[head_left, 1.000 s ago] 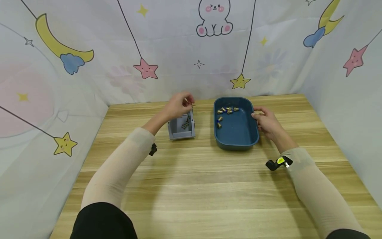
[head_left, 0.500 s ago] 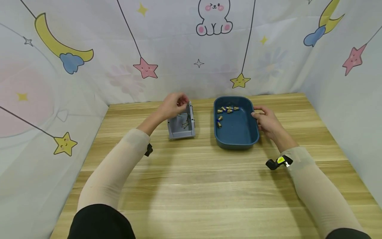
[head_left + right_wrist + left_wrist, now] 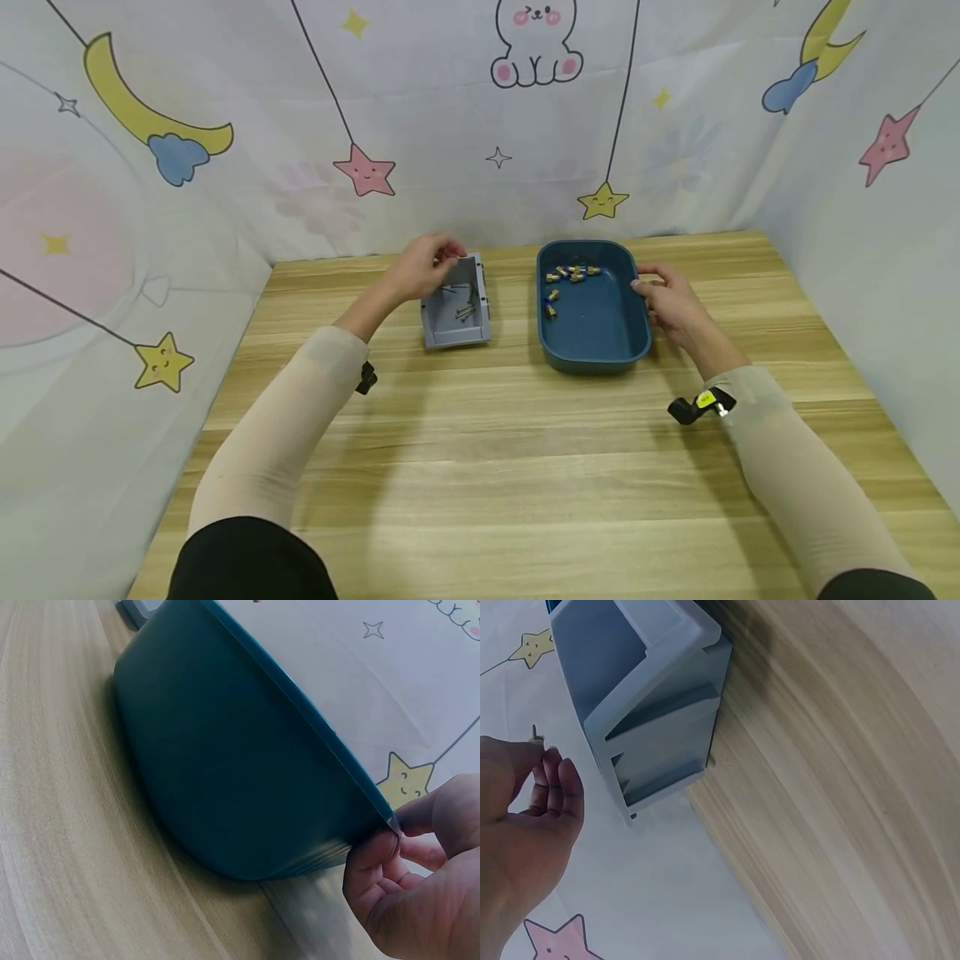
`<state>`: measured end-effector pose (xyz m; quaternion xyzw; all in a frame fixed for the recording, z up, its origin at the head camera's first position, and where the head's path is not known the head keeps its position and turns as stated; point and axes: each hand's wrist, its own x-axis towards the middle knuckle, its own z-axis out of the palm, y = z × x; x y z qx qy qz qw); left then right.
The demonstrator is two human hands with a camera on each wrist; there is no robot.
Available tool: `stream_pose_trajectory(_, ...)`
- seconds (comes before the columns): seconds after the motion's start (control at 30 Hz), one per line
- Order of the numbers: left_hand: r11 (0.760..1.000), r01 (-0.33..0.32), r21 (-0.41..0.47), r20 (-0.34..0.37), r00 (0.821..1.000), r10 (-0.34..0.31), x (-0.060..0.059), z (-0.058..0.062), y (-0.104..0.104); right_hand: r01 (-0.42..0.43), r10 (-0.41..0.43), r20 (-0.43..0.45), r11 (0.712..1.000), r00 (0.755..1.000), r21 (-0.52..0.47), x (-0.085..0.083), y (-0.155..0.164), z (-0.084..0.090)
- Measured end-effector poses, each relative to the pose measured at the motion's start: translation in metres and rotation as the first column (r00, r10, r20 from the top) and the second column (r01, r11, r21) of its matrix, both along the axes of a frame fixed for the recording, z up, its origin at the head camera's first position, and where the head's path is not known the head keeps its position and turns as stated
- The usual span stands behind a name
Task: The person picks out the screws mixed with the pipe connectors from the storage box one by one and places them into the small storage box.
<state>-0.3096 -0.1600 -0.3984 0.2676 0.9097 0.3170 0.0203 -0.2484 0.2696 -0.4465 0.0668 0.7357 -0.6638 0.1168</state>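
Note:
My left hand [image 3: 423, 265] is above the far left part of a small grey bin [image 3: 457, 340]. In the left wrist view, its thumb and forefinger pinch a small screw [image 3: 535, 733], of which only a thin metal end shows. Inside the bin lie several screws [image 3: 466, 313]. To the right of it stands a dark blue tub [image 3: 592, 333] holding several brass fittings [image 3: 577, 277] with blue parts, gathered at its far and left sides. My right hand [image 3: 670, 307] grips the tub's right rim between thumb and fingers.
Both containers rest on a wood-grain table [image 3: 510, 467], near its far edge. A printed cloth [image 3: 450, 108] hangs behind and along the sides. A strip of table separates the bin from the tub.
My left hand has moved left from the bin's far right corner, still pinching the screw, and uncovers more of the bin. The right hand and the tub stay put.

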Motion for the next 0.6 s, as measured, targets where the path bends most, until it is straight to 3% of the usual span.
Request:
stream_pose_trajectory(0.37, 0.999, -0.047, -0.025, 0.025, 0.999, 0.047, 0.001, -0.003, -0.008, 0.005, -0.005, 0.004, 1.0, 1.0, -0.002, 0.0, 0.0, 0.0)
stream_pose_trajectory(0.6, 0.998, -0.043, -0.038, 0.018, 0.999, 0.044, 0.003, -0.006, -0.012, 0.006, -0.006, 0.002, 1.0, 1.0, 0.002, 0.0, 0.0, 0.0)
